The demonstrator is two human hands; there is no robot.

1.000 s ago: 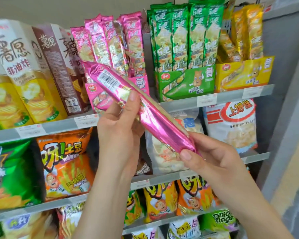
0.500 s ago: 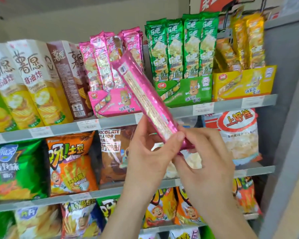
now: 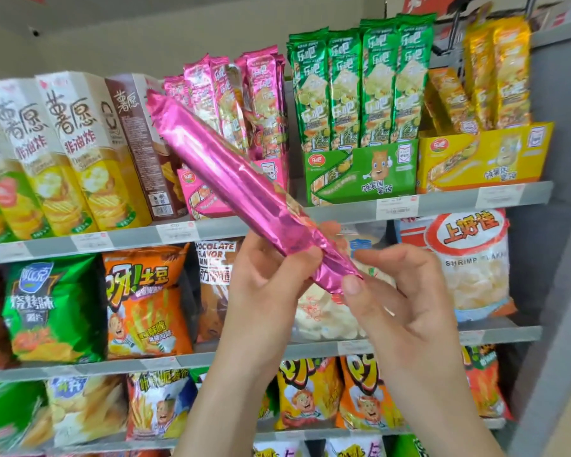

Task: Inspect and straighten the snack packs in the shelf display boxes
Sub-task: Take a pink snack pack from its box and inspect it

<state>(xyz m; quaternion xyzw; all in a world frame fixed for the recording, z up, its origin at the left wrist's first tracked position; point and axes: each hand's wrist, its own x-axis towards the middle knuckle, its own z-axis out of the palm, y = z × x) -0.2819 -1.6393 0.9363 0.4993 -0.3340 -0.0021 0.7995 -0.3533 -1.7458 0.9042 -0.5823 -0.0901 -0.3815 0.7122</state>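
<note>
Inspection stage: I hold one pink pack (image 3: 241, 189) out of its box, left hand (image 3: 264, 285) wrapped round its lower part, right hand (image 3: 399, 298) pinching its bottom end. I judge it must yet return to the pink box (image 3: 197, 199) above my left hand; leaning yellow packs (image 3: 452, 100) above my right hand remain.

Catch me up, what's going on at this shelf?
A person holds one long pink snack pack in both hands in front of the shelves, out of its box. The left hand grips its lower part, and the right hand pinches the bottom end. The pack is tilted, top end up-left, across the pink display box where the other pink packs stand. It is not yet back in the box.
</note>
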